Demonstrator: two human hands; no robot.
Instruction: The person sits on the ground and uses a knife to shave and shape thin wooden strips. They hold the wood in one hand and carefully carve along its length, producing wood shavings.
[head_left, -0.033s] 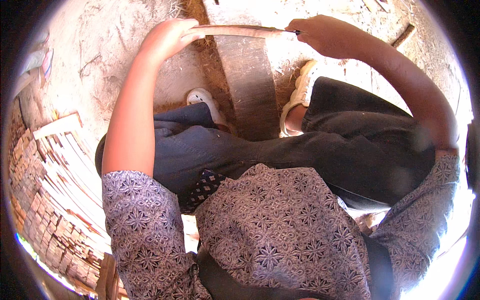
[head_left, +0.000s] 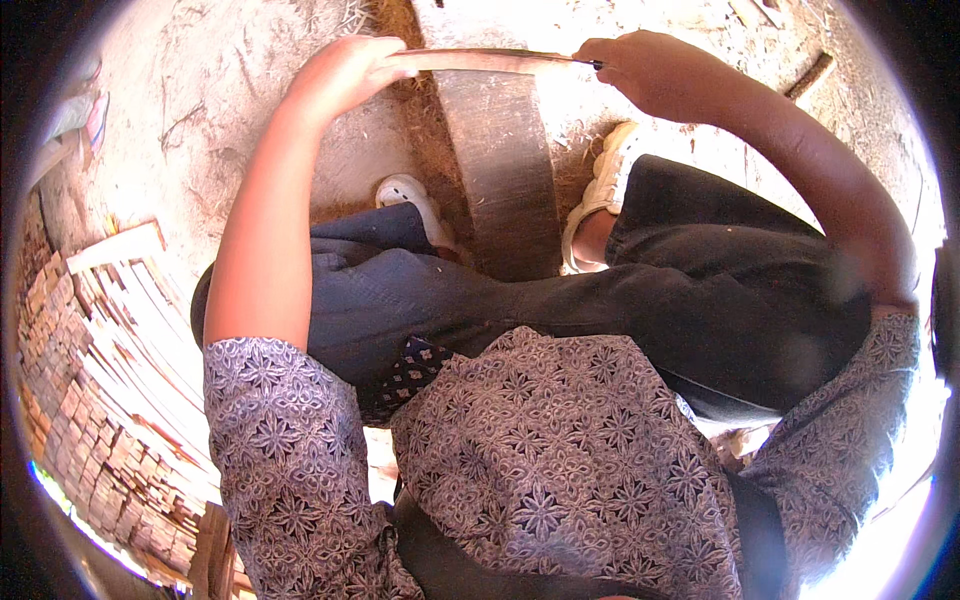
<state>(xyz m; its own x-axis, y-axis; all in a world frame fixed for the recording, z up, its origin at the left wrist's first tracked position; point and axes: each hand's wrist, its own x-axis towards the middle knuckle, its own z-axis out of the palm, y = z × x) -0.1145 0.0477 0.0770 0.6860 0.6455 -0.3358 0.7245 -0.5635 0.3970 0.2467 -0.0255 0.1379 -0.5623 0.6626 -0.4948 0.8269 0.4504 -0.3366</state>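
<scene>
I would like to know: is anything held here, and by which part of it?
A thin strip, seemingly wooden, is held by its ends: the left grip at its left end, the right grip at its right end.

Along the left edge of the pale ground, a stack of cut wood; farther up that edge, another person's foot; toward the far right corner, a short brown stick

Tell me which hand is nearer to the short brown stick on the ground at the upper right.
Right. The right hand is left of the stick, apart from it; the left hand is farther left, beyond the thin strip held between them.
</scene>
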